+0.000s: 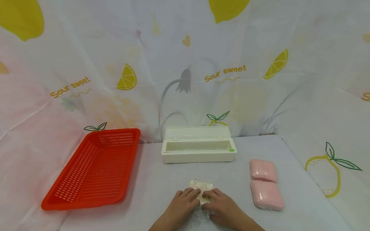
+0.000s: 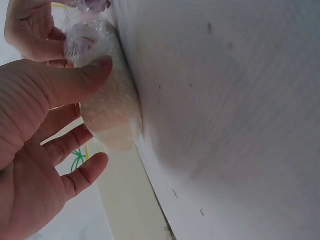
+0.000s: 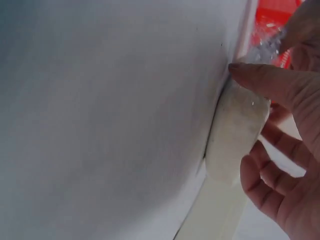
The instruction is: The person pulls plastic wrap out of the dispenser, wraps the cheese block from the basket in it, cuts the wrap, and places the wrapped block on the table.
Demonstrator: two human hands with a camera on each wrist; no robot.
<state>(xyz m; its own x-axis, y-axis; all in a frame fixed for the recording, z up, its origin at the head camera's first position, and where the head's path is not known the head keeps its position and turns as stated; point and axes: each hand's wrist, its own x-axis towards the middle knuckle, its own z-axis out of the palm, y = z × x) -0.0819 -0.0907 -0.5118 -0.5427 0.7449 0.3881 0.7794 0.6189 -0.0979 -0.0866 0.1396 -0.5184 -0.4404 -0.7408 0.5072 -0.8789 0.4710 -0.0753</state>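
A cream-coloured, soft-looking block [image 1: 201, 185] wrapped in clear cling film lies on the white table between both hands. In the left wrist view, my left hand [image 2: 45, 115] has its thumb on the near side of the block [image 2: 112, 107], its fingers reaching over the other side. My right hand [image 1: 225, 207] holds the opposite side, and the right wrist view shows its thumb [image 3: 260, 80] at the block's near end, on the film. Loose, crumpled film [image 1: 200, 215] gathers at the end nearest me. The block's exact kind cannot be told.
A white cling film dispenser [image 1: 199, 158] with its lid up and a green slider stands at the back. Two pink film-wrapped packs [image 1: 263, 170] lie at the right. A red plastic basket [image 1: 125, 189] sits at the left, and a lemon-print cloth hangs behind.
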